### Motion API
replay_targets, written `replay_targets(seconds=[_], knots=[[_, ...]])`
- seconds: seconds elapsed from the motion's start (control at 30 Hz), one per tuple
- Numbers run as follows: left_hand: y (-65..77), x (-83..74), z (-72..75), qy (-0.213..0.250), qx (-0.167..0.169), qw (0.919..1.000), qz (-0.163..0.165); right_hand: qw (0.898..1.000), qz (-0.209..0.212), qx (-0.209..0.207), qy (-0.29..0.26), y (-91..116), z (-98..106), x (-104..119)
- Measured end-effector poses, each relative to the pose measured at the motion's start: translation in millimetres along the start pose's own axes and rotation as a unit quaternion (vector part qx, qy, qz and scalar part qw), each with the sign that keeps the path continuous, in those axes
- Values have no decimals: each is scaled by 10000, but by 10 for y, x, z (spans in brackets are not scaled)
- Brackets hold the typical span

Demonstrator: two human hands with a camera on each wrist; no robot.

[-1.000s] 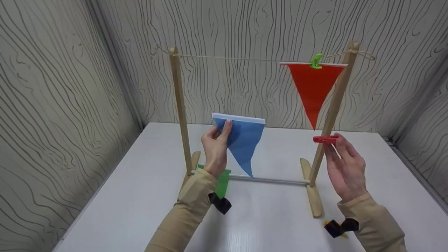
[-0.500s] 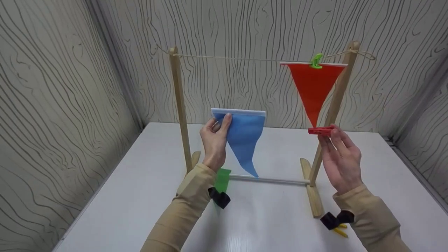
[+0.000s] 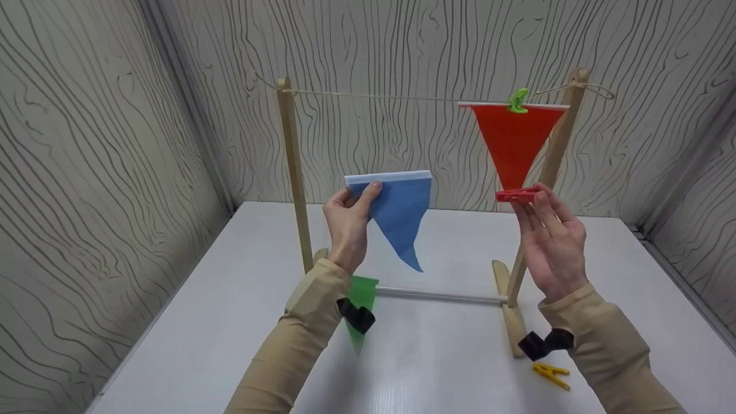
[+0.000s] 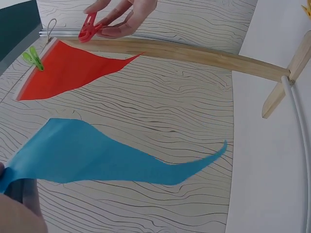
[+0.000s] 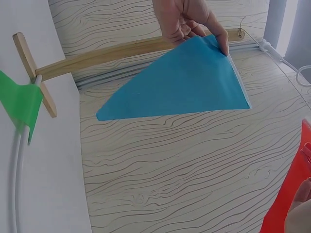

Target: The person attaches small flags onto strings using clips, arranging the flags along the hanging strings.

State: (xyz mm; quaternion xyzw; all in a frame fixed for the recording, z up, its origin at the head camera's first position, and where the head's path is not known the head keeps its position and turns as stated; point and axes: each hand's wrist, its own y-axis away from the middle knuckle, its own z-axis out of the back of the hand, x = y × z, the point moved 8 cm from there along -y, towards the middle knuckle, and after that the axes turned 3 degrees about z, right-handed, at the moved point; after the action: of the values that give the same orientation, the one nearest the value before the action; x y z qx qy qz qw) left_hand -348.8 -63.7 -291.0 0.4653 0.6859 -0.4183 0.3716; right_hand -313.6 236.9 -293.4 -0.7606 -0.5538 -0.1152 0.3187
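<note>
The left hand [image 3: 348,227] is pinching a thin blue triangular flag with a white top band [image 3: 402,213] close to its upper left corner, the thumb pressing on the front and the fingers curling behind. That flag is hanging in the air between two upright wooden posts, its tip bending to one side. The right hand [image 3: 555,250] is holding a red plastic clothespin [image 3: 517,195] between thumb and fingers. In the head view the clothespin is overlapping the lower part of a red triangular flag [image 3: 512,141]; the left wrist view is showing a gap between them.

A bright green plastic clip [image 3: 518,101] is fixing the red flag to a thin beige string [image 3: 368,95], which is running between the left post [image 3: 294,172] and the right post [image 3: 555,158].

Below, a green triangular flag [image 3: 363,292] is draping over a white rod [image 3: 443,294]. A yellow plastic clothespin [image 3: 552,372] is lying on the white desk [image 3: 448,356], near the right sleeve.
</note>
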Motion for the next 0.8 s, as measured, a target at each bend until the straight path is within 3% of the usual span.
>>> replay_targets(seconds=[0.27,0.53,0.8], knots=[[-53,-78,-3,115,30,9999,-59,9997,185,186,10,-107,-234,1],[-92,-121,-11,-54,98,9999,-32,9972,523,166,499,-256,-367,3],[-125,-168,-54,-37,190,9998,33,9951,551,92,813,-364,-476,-20]])
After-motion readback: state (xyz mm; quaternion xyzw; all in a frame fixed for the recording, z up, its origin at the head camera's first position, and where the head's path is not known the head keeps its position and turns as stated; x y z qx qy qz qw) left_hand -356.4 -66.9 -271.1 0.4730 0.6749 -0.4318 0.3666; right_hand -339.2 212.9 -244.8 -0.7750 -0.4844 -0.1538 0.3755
